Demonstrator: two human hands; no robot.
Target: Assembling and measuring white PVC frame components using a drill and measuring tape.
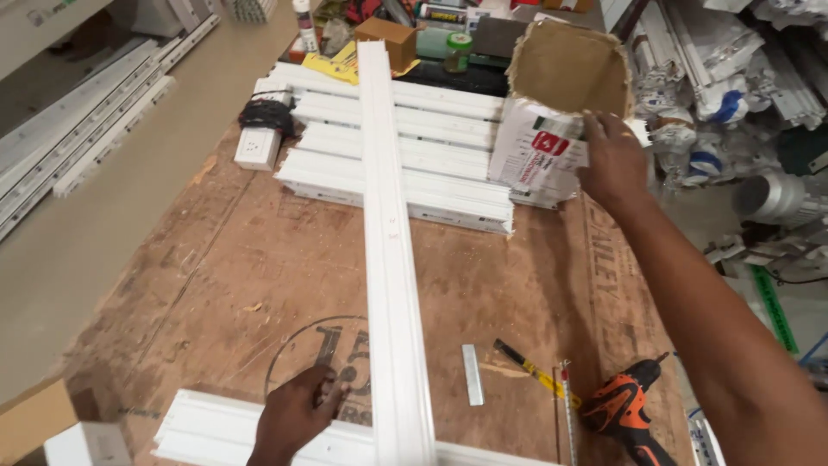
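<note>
My left hand (293, 414) rests on a white plastic channel piece (207, 431) at the near edge of the plywood table (224, 259), right beside a long white trunking strip (390, 250) that runs away from me. My right hand (614, 160) reaches far right and grips the side of an open white cardboard box (552, 129) with a red label, which leans on a stack of white trunking lengths (414, 155) laid crosswise under the long strip.
An orange and black cordless drill (625, 410), a yellow-handled tool (530, 369) and a short white offcut (472, 374) lie near right. A white socket with a black cable (261, 129) sits far left. Bottles and boxes crowd the far edge; pipe fittings fill the right shelves.
</note>
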